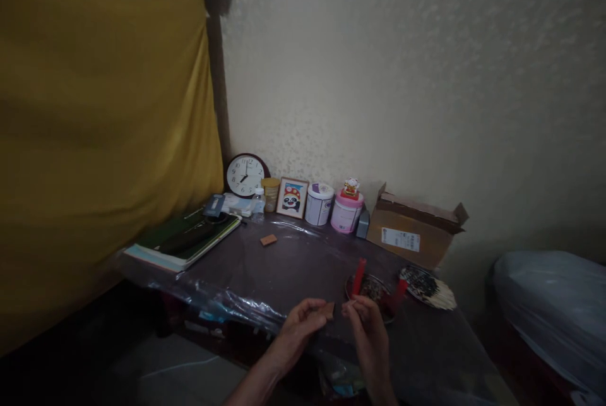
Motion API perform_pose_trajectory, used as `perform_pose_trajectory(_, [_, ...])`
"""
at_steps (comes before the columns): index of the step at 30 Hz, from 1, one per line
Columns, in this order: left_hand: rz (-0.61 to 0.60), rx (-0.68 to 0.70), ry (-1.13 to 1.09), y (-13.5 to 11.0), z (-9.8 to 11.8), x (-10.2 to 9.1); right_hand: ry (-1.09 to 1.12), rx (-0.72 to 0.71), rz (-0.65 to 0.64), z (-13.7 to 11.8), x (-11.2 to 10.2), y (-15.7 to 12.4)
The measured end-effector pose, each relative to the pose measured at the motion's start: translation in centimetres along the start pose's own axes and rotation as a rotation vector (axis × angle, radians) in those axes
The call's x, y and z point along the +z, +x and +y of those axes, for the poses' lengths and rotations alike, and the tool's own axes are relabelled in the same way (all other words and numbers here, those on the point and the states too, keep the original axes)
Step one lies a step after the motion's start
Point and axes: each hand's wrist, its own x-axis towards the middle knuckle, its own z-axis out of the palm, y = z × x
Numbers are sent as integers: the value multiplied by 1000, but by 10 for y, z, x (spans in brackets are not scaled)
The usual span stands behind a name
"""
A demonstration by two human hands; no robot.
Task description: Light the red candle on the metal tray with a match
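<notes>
Over the near part of the table, my left hand (303,324) grips a small brown matchbox (329,310) with a dark edge between thumb and fingers. A short gap to its right, my right hand (364,324) is closed in a pinch; whatever it holds is too small and dim to make out. Just behind the right hand is a round dark tray (349,285) with dark bits in it. One red candle (359,276) stands at the tray, and a second red candle (398,292) leans at its right side. Another flat brown piece (268,240) lies farther back.
Plastic film covers the dark table (293,267). Along the wall are a clock (246,175), a framed panda picture (292,197), a white tub (319,204), a pink tub (347,213) and a cardboard box (411,229). Books (189,242) lie left, a black-and-cream fan-shaped item (428,287) right.
</notes>
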Motion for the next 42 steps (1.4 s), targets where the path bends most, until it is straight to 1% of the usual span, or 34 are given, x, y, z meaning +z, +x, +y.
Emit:
perform_pose_trajectory(2, [-18, 8, -8, 0, 0, 0, -11, 4, 1, 0, -1, 0])
perform_pose_trajectory(4, [-39, 2, -21, 1, -1, 0, -44, -22, -10, 0, -1, -2])
perform_pose_trajectory(11, [5, 12, 5, 3, -5, -6, -168, -229, -85, -1, -1, -8])
perform_pose_trajectory(15, [2, 23, 29, 4, -5, -8, -223, -295, -79, 4, -2, -9])
perform_pose_trajectory(17, [5, 16, 32, 3, -4, -7, -244, -321, -96, 5, -2, -9])
perform_pose_trajectory(20, [9, 13, 26, 3, -3, -6, -265, -321, -130, 3, -3, -9])
perform_pose_trajectory(23, [9, 15, 31, 2, -2, -4, -279, -293, -138, 0, -4, -10])
perform_pose_trajectory(27, [30, 26, 45, 2, 0, -3, -283, -297, -144, -4, -3, -12])
perform_pose_trajectory(31, [26, 20, 56, 2, 2, -2, -308, -275, -170, -5, -3, -12])
perform_pose_trajectory(36, [47, 51, 71, 6, -2, -4, -323, -272, -205, -4, -3, -10])
perform_pose_trajectory(39, [26, 54, 56, 9, -4, -6, -318, -284, -203, -3, -2, -10])
perform_pose_trajectory(42, [13, 60, 49, 9, -1, -3, -309, -298, -199, -7, -4, -10])
